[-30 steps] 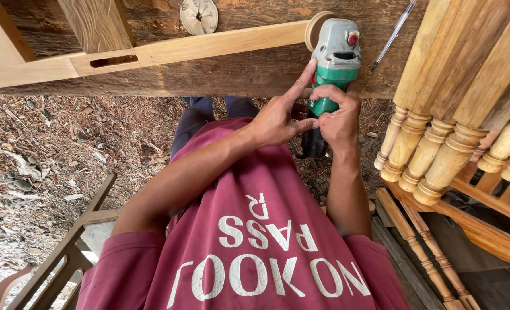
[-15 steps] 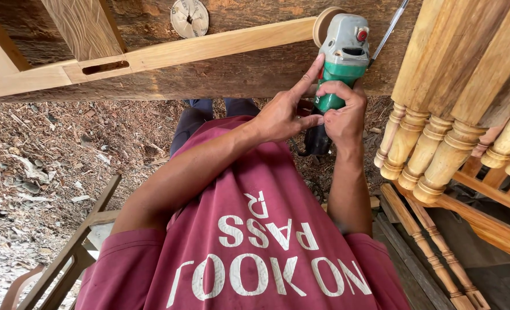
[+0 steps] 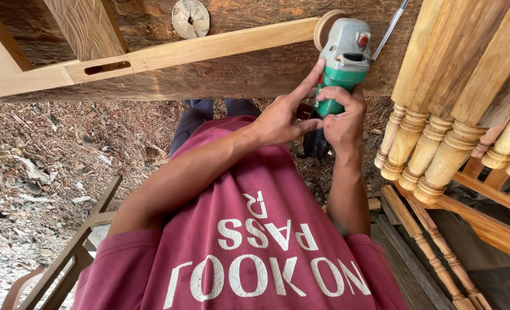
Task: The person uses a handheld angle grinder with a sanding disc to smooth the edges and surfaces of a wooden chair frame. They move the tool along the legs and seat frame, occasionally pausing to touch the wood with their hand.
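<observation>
Both hands grip the green-grey angle grinder (image 3: pixel 344 63): left hand (image 3: pixel 281 117) with forefinger along its body, right hand (image 3: pixel 341 117) clenched round the handle. Sanding disc sits at the right end of the slotted wooden rail (image 3: pixel 180 54) lying on the log's top edge. Sanding step in hand, judged; next calls for steady travel along the rail.

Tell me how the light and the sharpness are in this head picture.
Head view: soft, even daylight with no glare; the angle grinder and both hands are sharp; the wide lens bends the wooden rail and the turned balusters; the ground at lower left looks pale, washed out.
</observation>
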